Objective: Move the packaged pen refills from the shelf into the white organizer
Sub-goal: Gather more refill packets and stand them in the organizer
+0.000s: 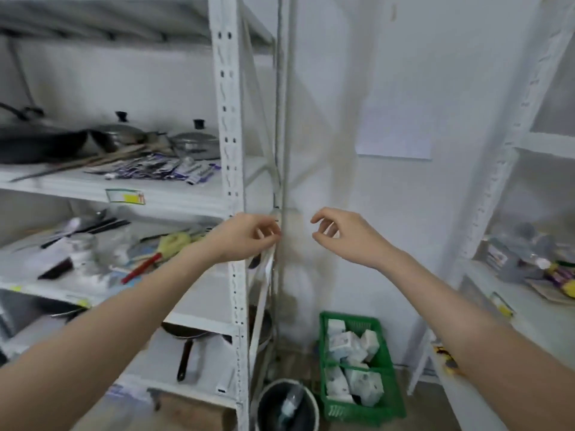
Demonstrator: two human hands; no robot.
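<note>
A pile of purple-and-white pen refill packets [161, 170] lies on the upper shelf board [174, 194] of the left rack, in front of the pots. My left hand [245, 237] is in front of the rack's upright post, below and right of the pile. Its fingers are curled round what looks like a thin pale packet [266, 267] that hangs down from it, blurred. My right hand [339, 234] hovers beside it in front of the wall, fingers loosely curled and empty. I cannot make out the white organizer for sure.
Pots with lids [193, 141] and a wok [37, 141] stand behind the packets. The lower shelf [93, 253] holds mixed tools. On the floor are a green crate [361, 368] of small boxes and a black bucket [287, 405]. A second rack [522, 275] at right carries clutter.
</note>
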